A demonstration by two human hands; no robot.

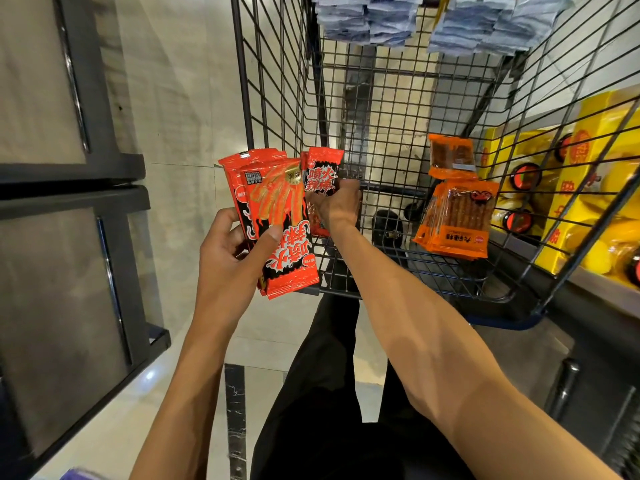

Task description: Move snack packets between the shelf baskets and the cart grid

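Left hand (pixel 228 244) clamped on fanned red packets (pixel 277 220), thumb across top face, just outside cart grid (pixel 381 133). Right hand (pixel 337 202) curled round single packet (pixel 322 174) at near-left cart corner. Judged: light, limp, glossy film; stack liable to slide. Grip mid-body, not sealed ends.

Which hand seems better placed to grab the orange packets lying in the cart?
Probably the right hand: it is inside the cart, nearer the orange packets, though it holds a red packet. The left hand is outside the cart, gripping a stack of red packets.
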